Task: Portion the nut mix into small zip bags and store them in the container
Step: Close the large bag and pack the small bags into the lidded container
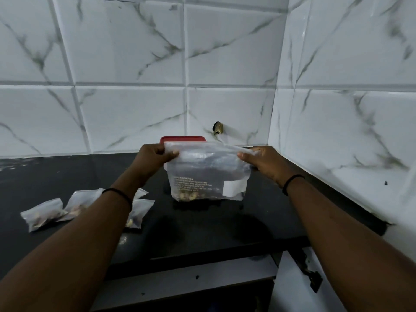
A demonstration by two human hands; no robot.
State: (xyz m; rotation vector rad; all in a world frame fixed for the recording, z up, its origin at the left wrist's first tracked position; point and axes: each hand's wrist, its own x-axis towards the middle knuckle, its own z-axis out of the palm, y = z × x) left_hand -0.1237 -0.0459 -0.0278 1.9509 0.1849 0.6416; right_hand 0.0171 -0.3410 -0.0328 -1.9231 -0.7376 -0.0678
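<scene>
Clear plastic: a large translucent zip bag with printed text and a white label (208, 176) is held upright over the black stone countertop (213, 226), a little nut mix (188, 196) settled at its bottom.
Left hand (153, 157): closed in a pinch on the bag's top left corner.
Right hand (261, 161): closed in a pinch on the top right corner.
Long axis: the zip strip is stretched left to right between the hands, both about equally near.
Red-lidded container (182, 138): directly behind the bag, against the marble-look wall tiles (135, 109); lid seen on.
Small filled zip bags (42, 213): laid on the countertop to the left, partly hidden by the left forearm, nearer the left hand.
Judgement: sealing or opening of the large bag appears under way; storage is not yet done.
</scene>
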